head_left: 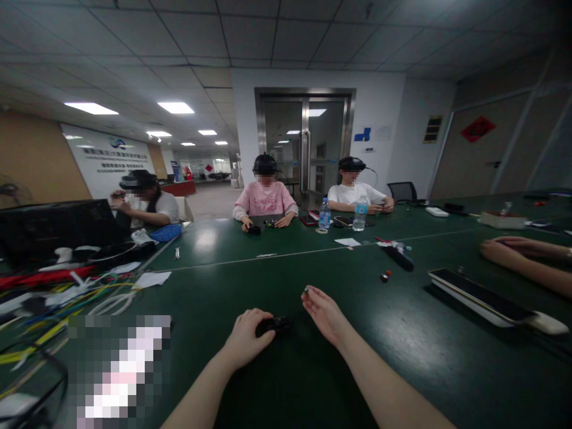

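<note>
On the dark green table, my left hand (243, 338) curls its thumb and fingers around a small black object (276, 325) with an uneven, shiny surface; its exact kind cannot be made out. Just to the right, my right hand (327, 314) is raised a little, palm turned inward. Its thumb and fingertips pinch a tiny piece (306, 291), too small and dark to name. The two hands are apart, and the piece does not touch the black object.
A phone (480, 295) rests on a white block at right, near another person's hands (513, 253). A small red-and-dark bit (385, 277) and a dark elongated item (398, 257) lie ahead. Tangled cables (111, 302) cover the left. Bottles (360, 214) and seated people are across the table.
</note>
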Tool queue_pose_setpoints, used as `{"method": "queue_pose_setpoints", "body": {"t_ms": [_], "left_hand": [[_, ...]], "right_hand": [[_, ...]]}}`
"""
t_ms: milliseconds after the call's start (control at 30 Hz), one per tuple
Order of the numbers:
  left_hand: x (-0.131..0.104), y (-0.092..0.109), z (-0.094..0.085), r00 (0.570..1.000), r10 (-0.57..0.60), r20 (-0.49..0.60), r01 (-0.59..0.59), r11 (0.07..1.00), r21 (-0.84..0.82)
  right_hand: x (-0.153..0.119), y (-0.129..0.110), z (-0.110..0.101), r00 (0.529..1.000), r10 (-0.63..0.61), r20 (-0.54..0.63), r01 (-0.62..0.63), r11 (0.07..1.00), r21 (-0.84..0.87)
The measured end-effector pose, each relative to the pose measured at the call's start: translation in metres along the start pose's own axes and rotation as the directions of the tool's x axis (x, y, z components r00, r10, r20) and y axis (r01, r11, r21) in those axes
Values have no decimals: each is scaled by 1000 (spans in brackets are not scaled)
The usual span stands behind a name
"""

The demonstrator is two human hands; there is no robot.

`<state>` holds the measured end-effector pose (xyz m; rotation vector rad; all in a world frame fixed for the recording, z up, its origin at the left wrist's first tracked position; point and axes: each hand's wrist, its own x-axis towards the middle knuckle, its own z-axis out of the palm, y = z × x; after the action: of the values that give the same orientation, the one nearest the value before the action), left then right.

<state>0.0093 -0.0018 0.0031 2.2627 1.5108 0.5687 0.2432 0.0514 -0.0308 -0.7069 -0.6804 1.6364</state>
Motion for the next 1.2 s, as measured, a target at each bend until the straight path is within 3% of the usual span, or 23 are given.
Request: {"method": "queue_pose_setpoints", "body": {"t_ms": [1200], "left_hand": [[-1,5,-5,999,-19,40,20,1000,-14]], "right_hand": [[6,3,-7,998,-27,-52,32,995,91]]}}
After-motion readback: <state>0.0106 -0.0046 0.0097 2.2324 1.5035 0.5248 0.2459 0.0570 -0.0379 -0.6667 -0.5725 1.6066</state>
